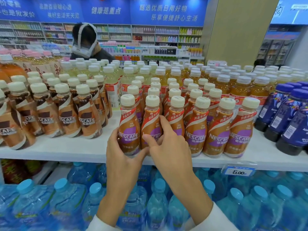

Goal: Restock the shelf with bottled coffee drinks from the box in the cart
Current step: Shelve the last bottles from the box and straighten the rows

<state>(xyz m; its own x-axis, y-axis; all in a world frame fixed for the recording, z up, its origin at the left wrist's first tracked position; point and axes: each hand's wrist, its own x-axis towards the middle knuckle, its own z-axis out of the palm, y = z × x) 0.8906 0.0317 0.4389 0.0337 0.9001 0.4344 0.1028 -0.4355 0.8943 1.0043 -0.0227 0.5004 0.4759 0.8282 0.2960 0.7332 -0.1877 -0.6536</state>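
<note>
So, up at the front edge of the white shelf (66,147) with both hands. Got the left hand (122,155) curled round the lower half of the end coffee bottle (128,120), thumb across the front near the base, fingers tucked round the left side. Gripping the neighbour bottle (151,120) with the right hand (168,140), thumb lying over the purple label, fingers wrapped round the right side. Holding both upright and touching each other, right at the left end of the front row of purple-label bottles (218,130). Can't tell whether the bases sit fully down, with the hands in the way. Plenty more of the same in rows behind. Toward the left edge of the shelf, brown-label coffee bottles (66,117), split from the purple lot by a bare strip. Toward the right edge, dark blue bottles (283,117). Clipped to the front edge, a blue price tag (238,171) reading 6.00. Underneath, blue-capped water bottles (66,197). Way past the far edge, a person (86,47) in a head rig.
</note>
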